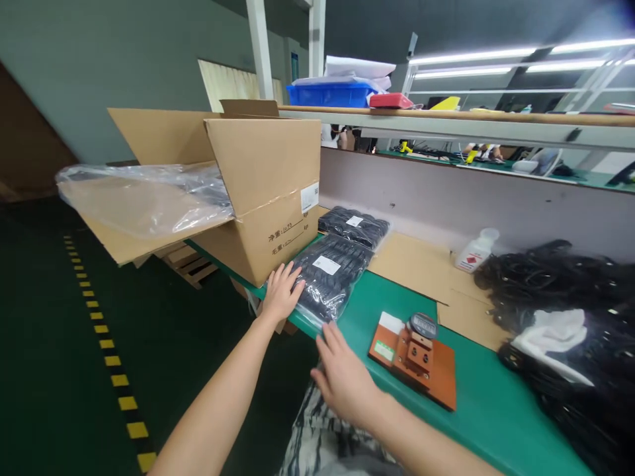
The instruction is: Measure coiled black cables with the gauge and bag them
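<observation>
A clear plastic bag of bundled black cables (pixel 330 277), with a white label on top, lies flat on the green bench top. My left hand (pixel 282 291) rests at its left edge with fingers spread and nothing held. At the bag's front corner is my right hand (pixel 344 370), fingers stretched out and thumb apart; whether its fingertips touch the plastic I cannot tell. Behind lies a second bag of black cables (pixel 354 225), also labelled. Directly left of both bags stands an open cardboard box (pixel 278 218), a clear plastic liner (pixel 163 198) draped over its flap.
On the bench's right side sit an orange-brown fixture with a round dial gauge (pixel 419 357), a white bottle (pixel 477 251), a cardboard sheet (pixel 411 268) and a large heap of black cables (pixel 555 277) with a white cloth. A shelf (pixel 471 118) above carries a blue bin (pixel 330 94).
</observation>
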`<state>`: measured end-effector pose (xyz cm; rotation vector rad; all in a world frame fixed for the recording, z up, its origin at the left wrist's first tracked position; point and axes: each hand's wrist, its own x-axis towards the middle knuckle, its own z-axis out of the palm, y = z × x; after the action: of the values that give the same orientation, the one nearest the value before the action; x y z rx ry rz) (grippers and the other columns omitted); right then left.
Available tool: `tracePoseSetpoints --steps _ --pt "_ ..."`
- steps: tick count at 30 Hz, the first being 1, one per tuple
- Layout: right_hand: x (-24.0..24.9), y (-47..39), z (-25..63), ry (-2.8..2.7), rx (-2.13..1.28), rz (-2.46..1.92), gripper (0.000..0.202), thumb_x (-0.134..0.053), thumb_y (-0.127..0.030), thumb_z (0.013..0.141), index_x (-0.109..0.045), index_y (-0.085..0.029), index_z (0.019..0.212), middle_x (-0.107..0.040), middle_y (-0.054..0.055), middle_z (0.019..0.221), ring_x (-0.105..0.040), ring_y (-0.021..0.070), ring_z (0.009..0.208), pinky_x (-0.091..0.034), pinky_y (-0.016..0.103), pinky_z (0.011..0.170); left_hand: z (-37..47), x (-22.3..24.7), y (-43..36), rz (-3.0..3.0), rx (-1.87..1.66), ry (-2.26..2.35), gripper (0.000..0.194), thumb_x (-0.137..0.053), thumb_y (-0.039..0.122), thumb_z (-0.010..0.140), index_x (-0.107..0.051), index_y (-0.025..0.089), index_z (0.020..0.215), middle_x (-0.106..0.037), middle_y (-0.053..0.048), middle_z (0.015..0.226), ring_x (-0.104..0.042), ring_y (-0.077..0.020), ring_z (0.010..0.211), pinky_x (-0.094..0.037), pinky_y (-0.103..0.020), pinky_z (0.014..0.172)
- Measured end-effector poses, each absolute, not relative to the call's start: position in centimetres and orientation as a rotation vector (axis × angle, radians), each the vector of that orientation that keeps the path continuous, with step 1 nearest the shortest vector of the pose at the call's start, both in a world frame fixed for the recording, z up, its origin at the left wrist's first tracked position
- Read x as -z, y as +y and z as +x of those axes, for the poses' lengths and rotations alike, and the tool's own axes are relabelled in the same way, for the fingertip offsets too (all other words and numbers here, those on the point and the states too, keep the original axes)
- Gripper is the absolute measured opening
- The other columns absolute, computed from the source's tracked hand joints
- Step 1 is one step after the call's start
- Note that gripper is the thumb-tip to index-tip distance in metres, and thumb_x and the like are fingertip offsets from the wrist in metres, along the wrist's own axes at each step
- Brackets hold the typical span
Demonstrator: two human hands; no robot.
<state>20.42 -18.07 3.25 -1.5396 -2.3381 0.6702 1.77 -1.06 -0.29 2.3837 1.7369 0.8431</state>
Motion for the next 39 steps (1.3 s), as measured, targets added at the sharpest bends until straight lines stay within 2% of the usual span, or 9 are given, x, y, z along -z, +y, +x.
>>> tracePoseSetpoints --steps 4,6,10,12,15,23,27,31,39 --pt "-0.7 -21.2 20.5 -1.693 -1.185 -1.286 0.037 -0.068 -0.026 0.081 -0.072 -0.021 0.117 -0.064 0.013 0.131 -0.054 0.0342 0.127 -0.035 0.050 0.115 1.8 0.5 -0.9 2.363 -0.875 1.717 0.050 -0.038 0.046 0.100 -0.053 0.024 0.142 -0.039 -0.006 0.159 -0.027 -0.0289 0.149 -0.016 -0.052 0.122" --pt "-0.1 -21.1 20.5 -1.340 -1.339 -1.238 0.027 -0.074 -0.031 0.077 -0.075 -0.024 0.102 -0.072 0.010 0.109 -0.065 0.0303 0.105 -0.046 0.046 0.104 1.9 0.4 -0.9 2.344 -0.899 1.709 0.050 -0.038 0.046 0.100 -0.053 0.023 0.142 -0.039 -0.006 0.159 -0.027 -0.0285 0.149 -0.016 -0.052 0.123" --pt "-0.2 -18.9 19.8 -0.889 -1.472 -1.237 0.034 -0.072 -0.047 0.080 -0.065 -0.019 0.098 -0.068 0.007 0.086 -0.066 0.0204 0.073 -0.058 0.035 0.070 2.1 0.4 -1.3 2.269 -0.959 1.703 0.048 -0.042 0.044 0.099 -0.054 0.023 0.140 -0.039 -0.007 0.158 -0.026 -0.0274 0.150 -0.014 -0.052 0.123" --pt "-0.7 -17.4 19.3 -0.656 -1.590 -1.199 0.039 -0.062 -0.054 0.087 -0.058 -0.017 0.096 -0.067 0.006 0.078 -0.065 0.0171 0.060 -0.055 0.030 0.054 2.2 0.5 -1.9 2.190 -1.010 1.720 0.049 -0.044 0.043 0.098 -0.051 0.022 0.142 -0.037 -0.008 0.159 -0.024 -0.0266 0.150 -0.016 -0.051 0.123" --pt "-1.8 -15.5 18.6 -0.386 -1.744 -1.106 0.041 -0.049 -0.054 0.096 -0.054 -0.013 0.092 -0.068 0.008 0.069 -0.063 0.0147 0.050 -0.052 0.025 0.046 2.2 1.0 -3.6 1.993 -1.138 1.788 0.053 -0.044 0.040 0.098 -0.041 0.020 0.146 -0.034 -0.012 0.160 -0.024 -0.0261 0.150 -0.022 -0.048 0.123" --pt "-3.1 -14.5 17.0 -0.039 -1.740 -0.966 0.014 -0.048 -0.020 0.097 -0.058 -0.012 0.090 -0.066 0.002 0.062 -0.059 0.0085 0.045 -0.043 0.015 0.040 2.1 2.4 -9.7 1.436 -1.328 1.716 0.048 -0.057 0.031 0.092 -0.046 0.021 0.138 -0.044 -0.014 0.152 -0.043 -0.0277 0.141 -0.039 -0.043 0.115" --pt "-3.1 -15.9 18.0 -0.010 -1.726 -0.930 0.013 -0.061 -0.027 0.090 -0.062 -0.014 0.090 -0.065 0.001 0.061 -0.058 0.0092 0.045 -0.042 0.016 0.040 2.4 0.8 -11.0 1.118 -1.365 1.584 0.044 -0.059 0.037 0.093 -0.048 0.020 0.132 -0.060 -0.018 0.134 -0.068 -0.0248 0.112 -0.059 -0.036 0.088" --pt "-2.2 -17.3 19.0 -0.020 -1.743 -0.956 0.023 -0.070 -0.035 0.083 -0.062 -0.015 0.093 -0.065 0.001 0.059 -0.057 0.0111 0.044 -0.040 0.017 0.037 3.8 -0.7 -12.0 0.879 -1.230 1.388 0.032 -0.060 0.041 0.094 -0.059 0.013 0.110 -0.074 -0.019 0.106 -0.075 -0.0196 0.079 -0.059 -0.026 0.060" --pt "-0.5 -18.0 18.9 -0.170 -1.759 -0.908 0.045 -0.072 -0.053 0.078 -0.059 -0.017 0.101 -0.066 0.001 0.061 -0.059 0.0128 0.046 -0.043 0.018 0.039 6.8 -0.8 -12.9 0.712 -1.068 1.279 0.028 -0.073 0.039 0.085 -0.062 0.015 0.094 -0.077 -0.013 0.096 -0.073 -0.0139 0.065 -0.054 -0.017 0.047"
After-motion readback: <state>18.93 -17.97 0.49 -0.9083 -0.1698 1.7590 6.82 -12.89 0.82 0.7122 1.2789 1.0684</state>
